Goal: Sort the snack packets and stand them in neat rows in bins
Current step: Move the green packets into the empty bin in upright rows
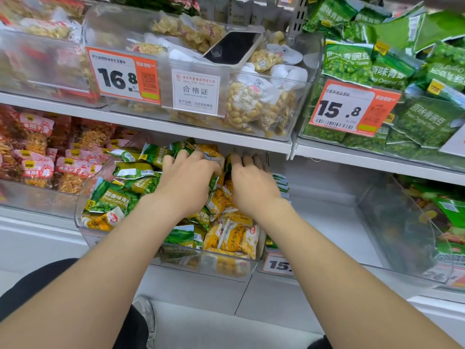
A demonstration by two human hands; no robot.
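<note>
Left of the middle bin (173, 258), on the same white lower shelf, a clear bin holds red packets (37, 159) in a loose heap. Up and to the left of the middle bin, another clear bin on the upper shelf (176, 127) is too blurred to read.

The middle bin itself is tilted out toward the aisle and holds the snack packets (110, 197), green pea ones on the left side and yellow ones (239, 238) toward the front right, all jumbled rather than standing. Both hands reach deep into it. The left hand (186, 177) has its fingers curled round snack packets at the back. The right hand (251, 180) lies beside it with fingers straight and flat along the right side of the pile, gripping nothing.

Directly above the middle bin sits a clear bin of pale nut bags, with an orange 16.8 price tag (123, 74), a white certificate card (195, 91) on its front and a phone (234, 47) lying face up on top.

Below the middle bin, pale floor (226, 323) and a grey shoe (144, 308) show.

Up and right of the middle bin, green pea bags (347, 61) crowd a bin tagged 15.8 (352, 108). Right of the middle bin stands another clear bin (402, 222).
</note>
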